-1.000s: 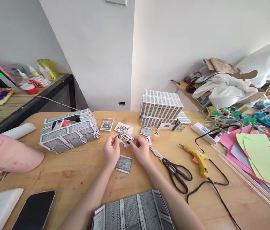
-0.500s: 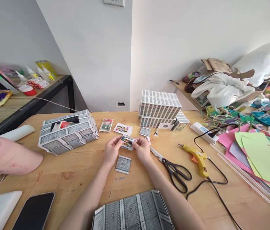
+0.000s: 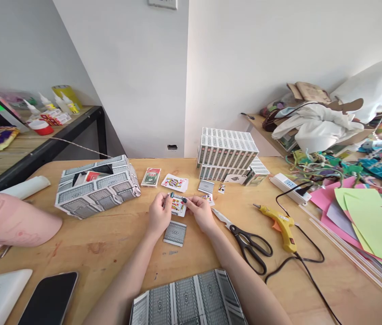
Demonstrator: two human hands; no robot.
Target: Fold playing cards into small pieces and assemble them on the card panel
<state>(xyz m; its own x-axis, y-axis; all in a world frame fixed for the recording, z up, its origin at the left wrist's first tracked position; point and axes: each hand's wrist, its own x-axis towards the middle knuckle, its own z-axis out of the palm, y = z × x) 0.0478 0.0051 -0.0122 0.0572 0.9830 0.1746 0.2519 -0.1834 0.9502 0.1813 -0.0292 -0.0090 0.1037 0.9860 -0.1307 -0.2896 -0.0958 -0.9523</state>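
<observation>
Between the two hands, out over the middle of the wooden table (image 3: 116, 243), a face card (image 3: 178, 206) stood tilted with its printed side toward the person. The left hand (image 3: 159, 213) had its thumb and fingers closed on the card's left side, and the right hand (image 3: 201, 214) pinched it near the upper right corner; both thumbs, dark-nailed, lay on the near face. Whether its lower edge touched the wood could not be told.

Just nearer than this grip, a patterned card back (image 3: 175, 234) lay flat, and well nearer, between the forearms, sat a card-covered block (image 3: 187, 299), cut off by the view. Beyond the grip lay a few face-up cards (image 3: 174, 182), with a card pack (image 3: 151, 177) to their left. Beyond the right hand, a smaller patterned piece (image 3: 206, 186) lay close by, and farther back rose a stack of card boxes (image 3: 228, 151).

To the right of the grip, scissors (image 3: 233, 228) rested with their blades pointing near the right wrist; a yellow glue gun (image 3: 284, 223) lay past them. Well to the left stood a card-covered box (image 3: 103, 196), its top opening holding some red and white items.
</observation>
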